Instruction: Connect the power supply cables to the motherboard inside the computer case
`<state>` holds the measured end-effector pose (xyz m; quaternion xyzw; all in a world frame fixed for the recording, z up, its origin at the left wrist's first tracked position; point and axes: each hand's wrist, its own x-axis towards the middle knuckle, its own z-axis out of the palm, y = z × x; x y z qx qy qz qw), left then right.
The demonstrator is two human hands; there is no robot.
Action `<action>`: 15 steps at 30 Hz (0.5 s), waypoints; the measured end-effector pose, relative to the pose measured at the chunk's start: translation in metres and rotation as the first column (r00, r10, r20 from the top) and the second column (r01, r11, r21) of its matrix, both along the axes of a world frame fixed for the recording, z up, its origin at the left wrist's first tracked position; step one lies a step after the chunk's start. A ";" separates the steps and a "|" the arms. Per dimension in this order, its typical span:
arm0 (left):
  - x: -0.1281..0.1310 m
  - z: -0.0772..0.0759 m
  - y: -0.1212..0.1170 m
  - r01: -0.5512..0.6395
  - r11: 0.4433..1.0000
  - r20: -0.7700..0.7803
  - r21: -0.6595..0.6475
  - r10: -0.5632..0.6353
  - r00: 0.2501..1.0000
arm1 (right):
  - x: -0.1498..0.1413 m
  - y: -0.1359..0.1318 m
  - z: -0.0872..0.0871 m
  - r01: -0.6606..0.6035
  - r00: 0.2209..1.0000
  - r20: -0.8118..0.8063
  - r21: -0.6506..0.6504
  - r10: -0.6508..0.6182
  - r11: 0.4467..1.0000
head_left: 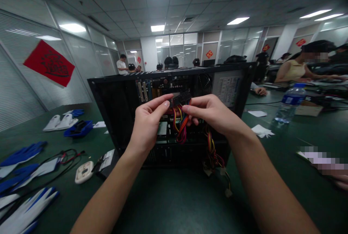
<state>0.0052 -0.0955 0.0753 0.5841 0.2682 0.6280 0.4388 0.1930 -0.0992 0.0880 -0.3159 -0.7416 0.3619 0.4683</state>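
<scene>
A black multi-pin power connector (181,98) is pinched between my two hands, in front of an open black computer case (102,100). My left hand (146,123) grips its left end with thumb and forefinger. At its right end, my right hand (210,112) holds it near where the colored wires (181,132) come out and loop down. Behind the connector the motherboard (156,89) shows in part, with the power supply (227,87) at upper right. More cables with white plugs (213,154) hang over the case's lower right edge.
On the left lie blue-and-white gloves (29,208), a black cable (50,180), a beige object (84,172) and a blue tray (81,129). A water bottle (290,101) and a crumpled white glove (262,131) are at right. Another person's hand (261,90) rests beyond the case.
</scene>
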 end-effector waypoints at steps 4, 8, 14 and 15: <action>0.004 -0.002 -0.003 -0.026 1.000 -0.003 0.004 0.026 1.000 | 0.004 -0.004 0.002 -0.030 0.997 0.070 -0.024 0.031 0.999; 0.006 -0.004 -0.006 -0.050 0.998 -0.029 0.032 0.051 0.998 | 0.007 -0.005 0.002 -0.040 0.996 0.079 -0.051 0.044 0.998; 0.010 -0.008 -0.010 -0.062 0.995 -0.067 0.078 0.067 0.995 | 0.010 0.005 -0.006 -0.103 0.994 -0.036 -0.086 0.100 0.991; 0.011 -0.009 -0.010 -0.059 0.995 -0.064 0.083 0.065 0.996 | 0.011 0.008 -0.008 -0.121 0.991 -0.059 -0.089 0.116 0.989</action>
